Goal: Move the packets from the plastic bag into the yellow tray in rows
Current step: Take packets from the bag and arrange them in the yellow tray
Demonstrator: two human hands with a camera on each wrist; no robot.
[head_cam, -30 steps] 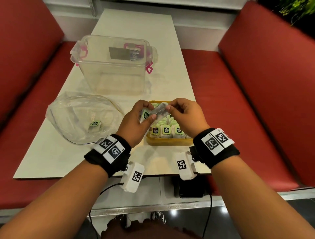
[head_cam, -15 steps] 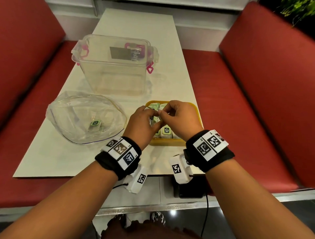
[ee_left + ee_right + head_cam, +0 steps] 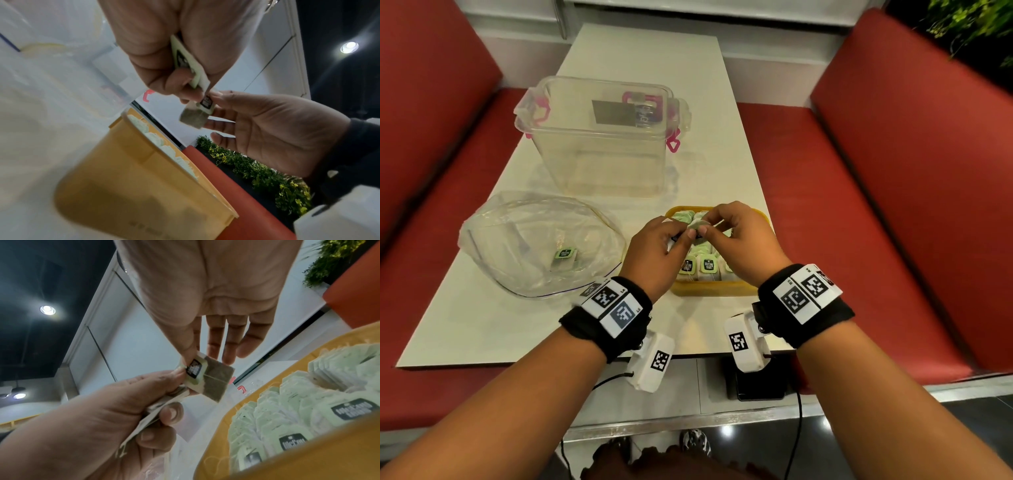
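The yellow tray [image 3: 709, 293] sits at the table's near edge with green-tagged tea packets [image 3: 707, 265] standing in rows. Both hands hover over it. My left hand [image 3: 686, 236] grips a small stack of packets [image 3: 156, 413] in curled fingers. My right hand [image 3: 705, 222] pinches one packet [image 3: 207, 378] by its tag between thumb and forefinger, while the left thumb touches the same tag. That packet [image 3: 194, 118] hangs above the tray [image 3: 144, 186]. The clear plastic bag [image 3: 517, 240] lies left of the tray with one packet [image 3: 565, 255] inside.
A clear lidless box with pink latches [image 3: 599, 137] stands behind the bag and tray. Red bench seats [image 3: 893, 205] flank the white table [image 3: 482, 325]. A black device [image 3: 760, 387] sits below the table's near edge.
The hands have come closer together and lower over the tray. The packet that was stretched between them is now pinched at its tag by my right hand.
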